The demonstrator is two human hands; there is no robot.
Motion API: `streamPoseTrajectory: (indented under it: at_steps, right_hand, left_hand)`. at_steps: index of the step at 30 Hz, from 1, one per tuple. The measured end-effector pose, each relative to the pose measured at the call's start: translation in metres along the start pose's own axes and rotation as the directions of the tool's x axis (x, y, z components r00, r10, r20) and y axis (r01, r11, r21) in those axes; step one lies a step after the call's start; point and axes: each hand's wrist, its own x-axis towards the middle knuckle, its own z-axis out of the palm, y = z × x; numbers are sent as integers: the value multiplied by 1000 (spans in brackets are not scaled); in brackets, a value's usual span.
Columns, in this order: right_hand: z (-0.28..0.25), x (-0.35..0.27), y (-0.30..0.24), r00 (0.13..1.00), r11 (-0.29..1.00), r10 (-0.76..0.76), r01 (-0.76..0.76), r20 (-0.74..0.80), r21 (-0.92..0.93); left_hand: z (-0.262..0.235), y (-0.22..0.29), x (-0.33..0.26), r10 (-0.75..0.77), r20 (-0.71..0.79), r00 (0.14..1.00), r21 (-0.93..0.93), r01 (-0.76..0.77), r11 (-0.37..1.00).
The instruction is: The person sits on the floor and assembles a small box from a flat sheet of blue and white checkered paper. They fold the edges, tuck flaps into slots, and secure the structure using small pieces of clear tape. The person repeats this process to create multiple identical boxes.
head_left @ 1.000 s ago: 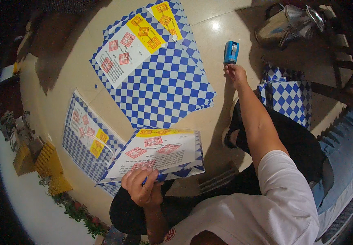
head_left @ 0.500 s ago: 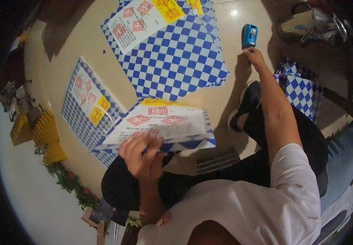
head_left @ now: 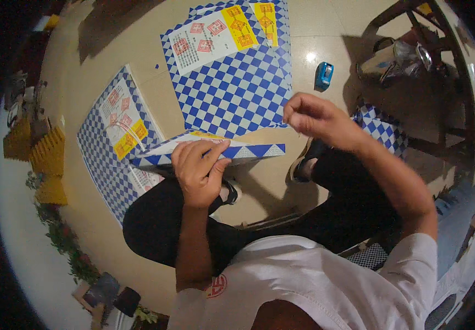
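Observation:
My left hand (head_left: 199, 170) grips the near edge of a flat blue-and-white checkered package (head_left: 254, 152), fingers on top and thumb near its side. The package is tilted, so its narrow triangle-patterned side faces me and most of its white and yellow printed face is foreshortened. My right hand (head_left: 320, 120) hovers to the right of the package, apart from it. Its fingers are curled and pinched together; whatever is between them is too small to make out. Beyond it on the floor lies a blue tape dispenser (head_left: 324, 75), untouched.
Overlapping checkered sheets or packages (head_left: 226, 91) lie ahead on the tiled floor. At left lies a checkered bag (head_left: 97, 135) with a white cord handle. Another checkered package (head_left: 383, 129) sits at right by dark wooden furniture (head_left: 463, 82) and a metal vessel (head_left: 383, 60).
My right hand has come away from the tape dispenser, back toward me and to the left. The package in my left hand has tipped, turning its printed face away from view.

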Motion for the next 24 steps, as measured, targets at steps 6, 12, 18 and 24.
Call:
streamPoseTrajectory:
  at_steps: [6, 12, 18, 24]
  right_hand:
    - [43, -35, 0, 989, 992, -122, 120, -86, -32]
    - [45, -26, 4, 983, 976, -175, 166, -53, -138]
    - [41, -21, 0, 994, 973, -109, 105, -9, -204]
    - [35, -17, -2, 999, 960, -53, 54, 10, -273]
  left_hand:
    - [-2, 2, -2, 21, -54, 998, -26, -23, 999]
    - [-3, 0, -3, 36, -63, 997, -42, -38, 998]
    - [-3, 1, -6, 31, -60, 998, -26, -32, 999]
    - [-4, 1, -4, 32, -34, 999, -20, -33, 999]
